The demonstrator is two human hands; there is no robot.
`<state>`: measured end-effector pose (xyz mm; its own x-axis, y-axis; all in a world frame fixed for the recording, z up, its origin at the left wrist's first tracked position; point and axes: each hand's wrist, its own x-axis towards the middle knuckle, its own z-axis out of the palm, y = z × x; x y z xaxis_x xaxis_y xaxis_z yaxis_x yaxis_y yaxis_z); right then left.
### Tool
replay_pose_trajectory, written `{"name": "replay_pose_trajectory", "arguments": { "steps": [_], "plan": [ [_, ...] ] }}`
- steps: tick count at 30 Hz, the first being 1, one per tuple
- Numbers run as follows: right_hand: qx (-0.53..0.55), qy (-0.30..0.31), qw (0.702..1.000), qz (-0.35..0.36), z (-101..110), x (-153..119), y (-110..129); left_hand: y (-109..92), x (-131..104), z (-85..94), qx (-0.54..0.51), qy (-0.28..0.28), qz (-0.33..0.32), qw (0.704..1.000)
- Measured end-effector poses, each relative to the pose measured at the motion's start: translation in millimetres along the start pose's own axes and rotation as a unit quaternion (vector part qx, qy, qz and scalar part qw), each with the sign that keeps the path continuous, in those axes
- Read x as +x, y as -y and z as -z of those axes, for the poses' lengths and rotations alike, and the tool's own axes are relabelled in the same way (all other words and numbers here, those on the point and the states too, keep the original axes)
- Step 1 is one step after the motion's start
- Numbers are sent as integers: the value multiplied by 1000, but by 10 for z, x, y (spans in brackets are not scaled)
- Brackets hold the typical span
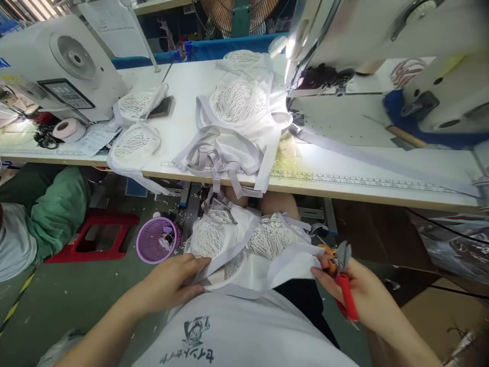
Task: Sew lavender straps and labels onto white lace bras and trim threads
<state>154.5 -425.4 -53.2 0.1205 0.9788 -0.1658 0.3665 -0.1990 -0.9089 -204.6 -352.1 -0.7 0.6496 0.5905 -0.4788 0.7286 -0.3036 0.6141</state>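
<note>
A white lace bra [267, 244] lies across my lap, its cups facing up and its light grey bands folded over it. My left hand [173, 283] pinches the bra's left edge between thumb and fingers. Over at the right end, my right hand [357, 288] grips the tip of the white side band [294, 265] with thumb and forefinger. The same hand also holds a pair of thread snips [347, 295] with red and orange on the handle, their grey blades pointing up and away from the fabric.
More white lace bras [240, 117] are piled on the sewing table [344, 186], beside a sewing machine [382, 30]. Another machine [64, 66] stands left. A purple basket [158, 239] and red stool [103, 234], with a seated person [49, 214], are below left.
</note>
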Motion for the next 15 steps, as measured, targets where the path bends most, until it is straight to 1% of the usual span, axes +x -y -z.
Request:
{"name": "replay_pose_trajectory", "arguments": {
  "steps": [2, 4, 6, 7, 9, 11, 13, 14, 15],
  "plan": [
    [-8, 10, 1000, 6, -11, 27, 6, -86, 71, 75, 55, 37, -22, 998],
    [-15, 3, 1000, 5, -10, 19, -1, -131, 128, 105, 67, 74, -50, 994],
    [-17, -9, 1000, -3, -15, -3, -11, -144, 153, 107, 67, 98, -63, 991],
    [-16, -16, 1000, -8, -26, -11, -13, -145, 157, 114, 68, 100, -61, 991],
    [-5, -37, 999, -19, -66, -2, -7, -159, 172, 186, 76, 80, -45, 993],
    [34, -64, 997, -21, -122, 53, 17, -222, 215, 378, 93, 42, -22, 995],
    [86, -96, 992, -9, -171, 154, 56, -369, 277, 690, 124, -4, -9, 992],
    [107, -110, 988, -3, -185, 214, 79, -476, 301, 871, 148, -35, -9, 988],
    [120, -130, 984, 7, -188, 274, 104, -599, 311, 1048, 174, -70, -22, 982]
  ]
}}
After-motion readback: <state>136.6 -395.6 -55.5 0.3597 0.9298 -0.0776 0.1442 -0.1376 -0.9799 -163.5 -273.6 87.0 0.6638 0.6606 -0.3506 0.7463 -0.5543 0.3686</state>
